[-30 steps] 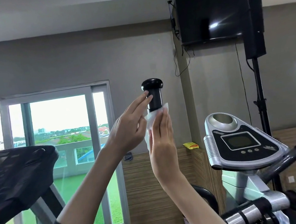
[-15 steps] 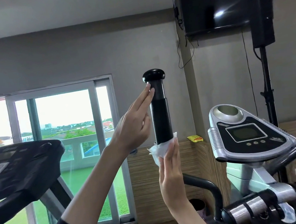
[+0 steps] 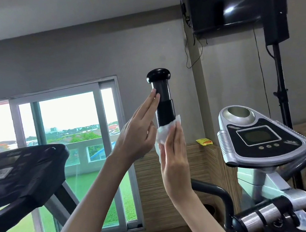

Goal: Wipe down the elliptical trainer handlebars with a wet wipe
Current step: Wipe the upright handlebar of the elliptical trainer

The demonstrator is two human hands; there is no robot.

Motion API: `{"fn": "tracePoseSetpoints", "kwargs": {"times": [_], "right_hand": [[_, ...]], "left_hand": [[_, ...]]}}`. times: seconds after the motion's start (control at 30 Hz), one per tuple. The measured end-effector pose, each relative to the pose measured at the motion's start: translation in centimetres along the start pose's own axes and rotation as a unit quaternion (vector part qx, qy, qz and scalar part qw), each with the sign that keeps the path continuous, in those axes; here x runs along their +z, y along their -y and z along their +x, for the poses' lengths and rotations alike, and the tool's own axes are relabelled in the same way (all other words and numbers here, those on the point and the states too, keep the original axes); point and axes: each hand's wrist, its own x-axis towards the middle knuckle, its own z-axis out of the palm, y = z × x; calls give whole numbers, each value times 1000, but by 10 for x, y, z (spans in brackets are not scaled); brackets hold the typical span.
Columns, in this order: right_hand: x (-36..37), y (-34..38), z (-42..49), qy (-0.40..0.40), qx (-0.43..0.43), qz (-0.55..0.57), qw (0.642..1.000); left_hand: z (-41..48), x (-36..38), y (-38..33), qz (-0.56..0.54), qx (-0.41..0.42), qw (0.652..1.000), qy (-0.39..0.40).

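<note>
1. The black cylindrical handlebar with a rounded mushroom cap stands upright at mid-frame. Its long axis is vertical and the cap points at the ceiling. Its lower stretch is hidden behind the hands.
2. The white crumpled wet wipe is bunched against the shaft well below the cap, probably so that a stroke along the axis cleans the grip's length.
3. The right hand backs the wipe with its fingers straight, together and laid flat on it. The thumb is hidden, so I cannot tell whether it hooks behind the bar.
4. The left hand holds nothing. Its fingers are straight and together, with the tips touching the shaft just under the cap, seemingly to steady the bar against the wiping push.
5. Further out, a silver-and-black elliptical console sits to the right and a black treadmill console to the left. A small yellow packet lies on the wooden ledge behind.
</note>
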Motion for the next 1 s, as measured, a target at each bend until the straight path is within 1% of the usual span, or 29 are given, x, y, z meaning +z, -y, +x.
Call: {"fn": "tracePoseSetpoints", "kwargs": {"times": [0.17,0.33,0.57,0.73,0.83,1.0], "right_hand": [[3,-17,-55,-11,60,112,992],[3,-18,-58,-29,90,152,984],[-1,1,-14,-56,56,150,985],[5,-8,-28,-62,36,141,987],[14,-13,-48,-73,78,161,981],[22,-16,-71,-82,154,221,959]], "left_hand": [[-11,4,-4,18,28,999,21],[-21,13,-6,55,51,996,38],[-22,15,-4,55,51,997,34],[-24,15,-5,61,59,996,34],[-33,18,-8,67,63,995,33],[-53,30,-6,88,89,990,58]]}}
